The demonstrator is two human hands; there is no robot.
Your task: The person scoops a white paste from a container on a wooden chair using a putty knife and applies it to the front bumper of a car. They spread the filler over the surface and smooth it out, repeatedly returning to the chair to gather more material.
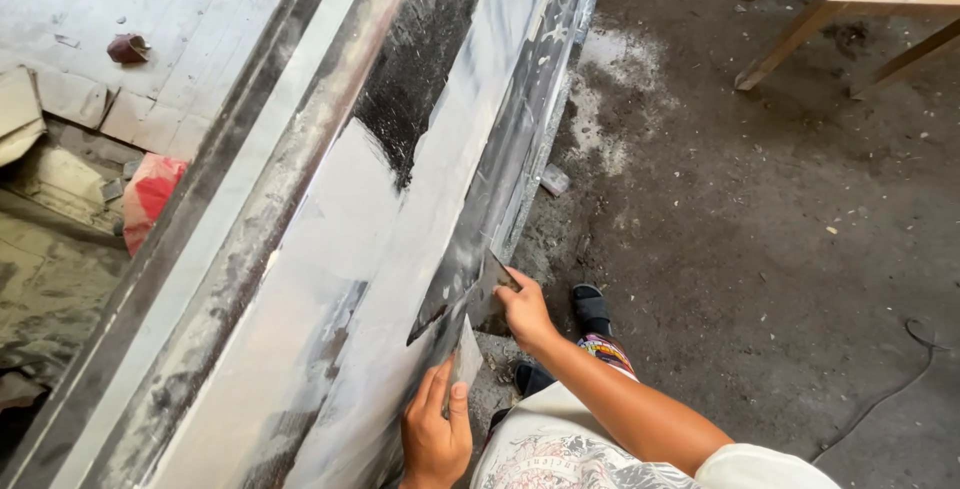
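A long grey moulded panel (330, 249), smeared with white and dark filler, slants from the bottom left to the top middle. My right hand (525, 314) grips a putty knife (490, 284) whose blade lies against the panel's lower right edge. Just below it, my left hand (435, 439) pinches a second flat scraper blade (466, 354) that points up along the same edge. The two blades are close together, and I cannot tell whether they touch.
Dark dusty floor (760, 249) spreads to the right, with a white powder patch (610, 99). Wooden trestle legs (790, 39) stand at the top right. A cable (900, 379) lies at the lower right. My sandalled foot (590, 307) is beside the panel. A red-and-white sack (150, 194) lies left.
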